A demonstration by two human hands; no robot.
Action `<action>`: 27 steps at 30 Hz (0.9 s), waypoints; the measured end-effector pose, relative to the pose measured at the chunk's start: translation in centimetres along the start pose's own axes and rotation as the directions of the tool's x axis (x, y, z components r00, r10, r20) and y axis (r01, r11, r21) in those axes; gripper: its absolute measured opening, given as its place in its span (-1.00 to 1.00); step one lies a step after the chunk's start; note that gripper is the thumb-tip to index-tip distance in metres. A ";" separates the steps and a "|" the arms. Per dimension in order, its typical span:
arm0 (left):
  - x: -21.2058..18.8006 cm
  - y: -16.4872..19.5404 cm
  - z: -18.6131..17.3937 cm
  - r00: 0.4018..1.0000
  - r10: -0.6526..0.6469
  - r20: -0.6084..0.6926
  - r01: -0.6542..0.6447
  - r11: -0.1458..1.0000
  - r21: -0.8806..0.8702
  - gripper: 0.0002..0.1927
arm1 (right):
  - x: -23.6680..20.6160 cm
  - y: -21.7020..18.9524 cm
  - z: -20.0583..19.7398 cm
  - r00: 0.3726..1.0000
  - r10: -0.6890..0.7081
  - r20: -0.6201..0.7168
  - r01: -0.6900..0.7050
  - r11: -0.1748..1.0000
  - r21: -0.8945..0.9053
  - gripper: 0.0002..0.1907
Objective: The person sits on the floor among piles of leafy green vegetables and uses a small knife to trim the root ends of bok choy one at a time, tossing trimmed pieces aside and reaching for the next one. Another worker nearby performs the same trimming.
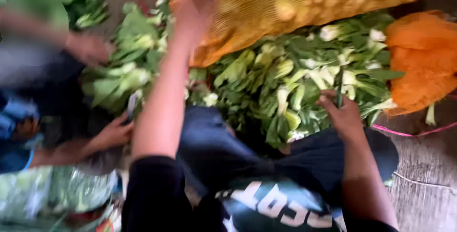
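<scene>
My left hand (pixel 193 8) reaches far forward to the near edge of an orange mesh sack (pixel 295 3) filled with pale round produce. The hand is blurred, so its grip cannot be made out. My right hand (pixel 343 116) is closed around a thin dark upright object (pixel 339 93) at the near edge of a heap of leafy greens with white stems (pixel 295 79). My dark-clothed lap (pixel 214 156) lies just below the heap.
A second, crumpled orange mesh sack (pixel 423 60) lies at the right, on a grey floor (pixel 428 175). Another person sits at the left, with one hand (pixel 90 48) on more greens (pixel 128 65) and the other (pixel 114 133) holding a small blade. Bagged greens (pixel 57 194) sit at the bottom left.
</scene>
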State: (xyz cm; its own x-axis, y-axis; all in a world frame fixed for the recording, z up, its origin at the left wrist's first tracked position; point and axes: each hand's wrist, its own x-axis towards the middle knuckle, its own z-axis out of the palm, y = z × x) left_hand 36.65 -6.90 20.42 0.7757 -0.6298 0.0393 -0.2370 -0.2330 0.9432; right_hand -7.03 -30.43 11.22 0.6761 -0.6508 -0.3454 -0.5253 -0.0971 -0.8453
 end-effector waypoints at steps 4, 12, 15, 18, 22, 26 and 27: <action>-5.4 -5.8 13.6 0.926 -0.121 0.357 -0.140 0.768 0.625 -0.60 | -0.7 -0.9 0.2 1.000 -0.009 0.014 0.007 0.991 0.132 -0.64; -3.4 -7.4 28.3 0.804 -0.419 0.422 -0.145 0.549 0.823 -0.19 | -1.2 -1.8 0.2 0.998 -0.069 0.007 0.069 0.996 -0.049 -0.64; -3.8 -7.2 29.4 0.812 -0.463 0.356 -0.140 0.437 0.888 -0.16 | -1.3 -1.3 -0.8 0.997 -0.061 -0.041 0.059 0.996 -0.064 -0.64; -5.6 -5.8 26.9 0.884 -0.174 0.433 -0.146 0.778 0.611 -0.14 | -1.7 -1.3 -1.9 0.988 -0.070 -0.137 0.071 0.998 0.002 -0.64; -9.3 -1.0 21.8 0.886 -0.086 0.456 0.048 0.994 0.094 -0.11 | -3.1 -2.5 -2.9 0.957 -0.153 -0.247 0.150 0.988 -0.034 -0.68; -15.1 5.4 18.4 0.907 0.015 0.421 -0.049 0.996 0.071 -0.16 | -6.5 -4.2 -3.4 0.904 -0.339 -0.262 0.275 0.928 -0.252 -0.69; -16.6 6.6 18.0 0.910 0.042 0.413 -0.089 0.991 0.095 -0.20 | -7.8 -4.6 -3.5 0.896 -0.375 -0.236 0.309 0.911 -0.274 -0.64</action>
State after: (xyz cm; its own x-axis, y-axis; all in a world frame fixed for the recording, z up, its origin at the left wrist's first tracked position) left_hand 11.71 -11.31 20.09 0.4542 -0.8888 -0.0613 -0.3595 -0.2458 0.9002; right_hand -11.67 -27.58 19.23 0.6815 -0.7245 0.1036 -0.4108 -0.4958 -0.7651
